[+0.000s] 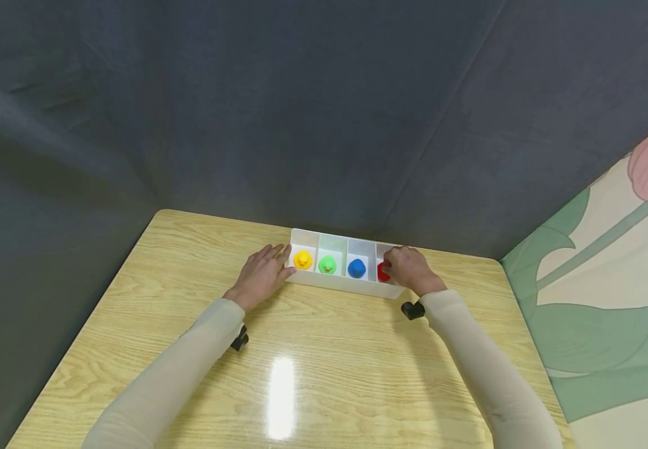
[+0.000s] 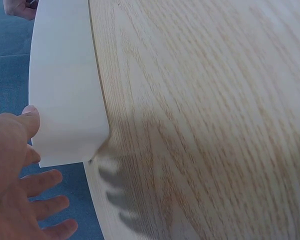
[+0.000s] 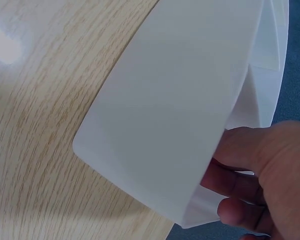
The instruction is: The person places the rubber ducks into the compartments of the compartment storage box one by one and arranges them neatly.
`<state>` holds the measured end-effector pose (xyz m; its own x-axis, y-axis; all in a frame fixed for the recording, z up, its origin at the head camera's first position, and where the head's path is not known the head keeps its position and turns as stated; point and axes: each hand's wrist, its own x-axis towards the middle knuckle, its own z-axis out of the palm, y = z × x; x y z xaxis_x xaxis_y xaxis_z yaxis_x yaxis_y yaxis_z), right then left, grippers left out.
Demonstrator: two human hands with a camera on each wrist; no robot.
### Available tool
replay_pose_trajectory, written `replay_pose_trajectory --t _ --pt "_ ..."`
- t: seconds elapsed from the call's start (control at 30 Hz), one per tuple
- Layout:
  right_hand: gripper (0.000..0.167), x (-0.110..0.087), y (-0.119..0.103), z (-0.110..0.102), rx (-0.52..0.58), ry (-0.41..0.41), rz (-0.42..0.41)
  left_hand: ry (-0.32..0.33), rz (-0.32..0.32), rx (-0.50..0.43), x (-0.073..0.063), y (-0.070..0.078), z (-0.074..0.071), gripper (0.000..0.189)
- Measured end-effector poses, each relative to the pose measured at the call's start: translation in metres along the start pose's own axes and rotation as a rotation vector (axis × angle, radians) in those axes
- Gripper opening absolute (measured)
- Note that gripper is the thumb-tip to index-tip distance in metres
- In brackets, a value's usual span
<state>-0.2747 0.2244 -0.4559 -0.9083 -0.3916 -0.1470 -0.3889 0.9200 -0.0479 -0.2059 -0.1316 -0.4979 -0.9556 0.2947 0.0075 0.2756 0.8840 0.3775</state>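
Observation:
A white divided box (image 1: 342, 284) holds small toy ducks in a row: yellow (image 1: 302, 259), green (image 1: 327, 265), blue (image 1: 357, 269) and red (image 1: 383, 272), one per compartment. At the box's left end, my left hand (image 1: 262, 272) touches the corner with thumb and forefinger. Its other fingers spread out straight past the end wall, as the left wrist view shows. My right hand (image 1: 410, 268) reaches into the rightmost compartment, fingers curled about the red duck and partly covering it. In the right wrist view the box's front wall (image 3: 155, 100) hides that duck.
The box stands on a wood-grain table (image 1: 324, 349) near its back edge. Behind hangs a dark curtain (image 1: 301, 112). A flower-patterned surface (image 1: 610, 280) lies past the right edge. Black wrist cameras sit on both sleeves.

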Motion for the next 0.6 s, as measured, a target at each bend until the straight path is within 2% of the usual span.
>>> replay_pose_trajectory --t 0.6 --pt "0.012 -0.0026 0.0014 -0.0020 0.021 -0.030 0.017 0.002 -0.009 -0.001 -0.0001 0.0019 -0.0001 0.068"
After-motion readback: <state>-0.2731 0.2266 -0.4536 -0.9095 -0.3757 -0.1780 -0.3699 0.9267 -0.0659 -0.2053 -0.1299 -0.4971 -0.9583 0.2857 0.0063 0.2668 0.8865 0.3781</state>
